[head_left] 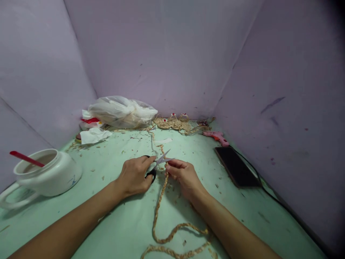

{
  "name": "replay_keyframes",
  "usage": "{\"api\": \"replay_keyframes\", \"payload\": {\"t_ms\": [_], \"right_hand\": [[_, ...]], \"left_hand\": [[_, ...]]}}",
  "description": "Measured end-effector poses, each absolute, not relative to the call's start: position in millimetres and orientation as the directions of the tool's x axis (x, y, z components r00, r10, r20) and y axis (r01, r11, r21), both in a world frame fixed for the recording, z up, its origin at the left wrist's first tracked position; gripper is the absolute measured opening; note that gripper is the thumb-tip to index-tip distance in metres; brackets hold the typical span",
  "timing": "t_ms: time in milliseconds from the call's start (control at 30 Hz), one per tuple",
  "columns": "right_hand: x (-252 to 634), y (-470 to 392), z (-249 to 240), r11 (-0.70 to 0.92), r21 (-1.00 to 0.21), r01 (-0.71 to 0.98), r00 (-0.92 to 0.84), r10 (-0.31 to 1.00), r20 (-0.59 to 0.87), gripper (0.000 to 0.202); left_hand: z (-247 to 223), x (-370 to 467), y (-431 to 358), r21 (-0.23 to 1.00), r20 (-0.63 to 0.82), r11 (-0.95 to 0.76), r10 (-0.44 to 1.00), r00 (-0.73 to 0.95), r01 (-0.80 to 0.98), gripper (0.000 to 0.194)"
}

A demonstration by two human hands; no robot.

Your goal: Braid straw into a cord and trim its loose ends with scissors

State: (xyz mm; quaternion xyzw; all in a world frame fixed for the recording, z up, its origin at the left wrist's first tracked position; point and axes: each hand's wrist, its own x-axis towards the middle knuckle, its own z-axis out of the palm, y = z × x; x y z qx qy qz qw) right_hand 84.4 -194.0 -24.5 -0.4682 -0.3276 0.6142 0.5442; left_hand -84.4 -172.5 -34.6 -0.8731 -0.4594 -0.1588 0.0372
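Note:
My left hand (136, 175) has its fingers in the black handles of a pair of scissors (159, 161), whose blades stand apart and point right. Pinched between the fingertips of my right hand (185, 176) is a tan braided cord (157, 212), close to the scissor blades. From there the cord runs down toward me and curves in loops over the table, partly hidden by my right forearm. A short braided piece shows just beyond the blades; I cannot tell whether it joins the held cord.
A white mug (58, 174) with a red stick stands left. Behind are a plastic bag (121, 111), crumpled tissue (95, 136) and several woven coasters (176, 125). A pink glue gun (217, 136) and a phone (237, 167) lie right, beside a black cable (280, 201). Walls enclose the table.

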Motion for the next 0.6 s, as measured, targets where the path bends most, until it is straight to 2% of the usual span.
{"api": "replay_keyframes", "payload": {"t_ms": [300, 600], "right_hand": [[84.9, -193.7, -25.9, -0.197, -0.920, -0.340, 0.026, 0.976, -0.218, 0.017], [84.0, -193.0, -26.0, -0.208, -0.907, -0.367, 0.088, 0.963, -0.256, 0.019]], "left_hand": [[-38.9, -84.7, -171.6, 0.089, 0.296, -0.583, 0.789, 0.538, 0.807, 0.052], [-39.3, -85.3, -170.5, 0.156, 0.285, -0.585, 0.798, 0.531, 0.796, 0.049]]}}
